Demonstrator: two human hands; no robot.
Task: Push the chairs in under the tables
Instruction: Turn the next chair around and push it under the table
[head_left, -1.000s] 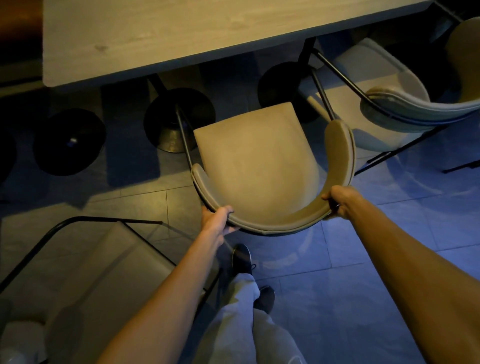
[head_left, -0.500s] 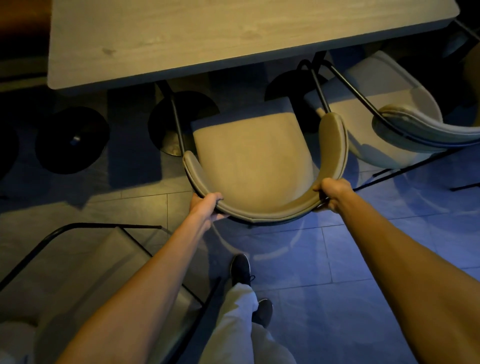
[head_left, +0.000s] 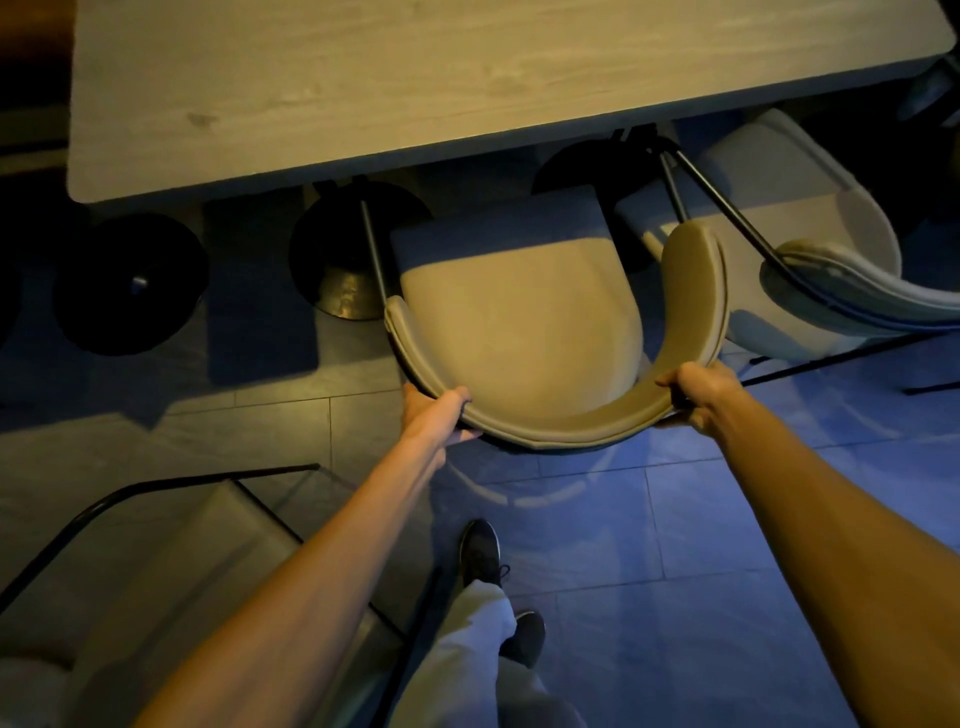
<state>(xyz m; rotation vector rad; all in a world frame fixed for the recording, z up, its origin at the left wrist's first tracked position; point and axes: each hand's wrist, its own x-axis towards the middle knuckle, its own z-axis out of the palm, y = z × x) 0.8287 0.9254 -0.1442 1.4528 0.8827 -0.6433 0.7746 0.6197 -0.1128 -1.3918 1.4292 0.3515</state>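
Change: tan chair (head_left: 519, 332) now closer in, seat front shadowed under table (head_left: 415, 78) edge
Grip: left hand (head_left: 434, 413), right hand (head_left: 693, 392) clamp backrest (both wrapped)
Status: partly in, more push needed

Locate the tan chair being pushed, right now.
Head view, centre: the tan chair sits partly under the table, its backrest gripped by left hand and right hand.
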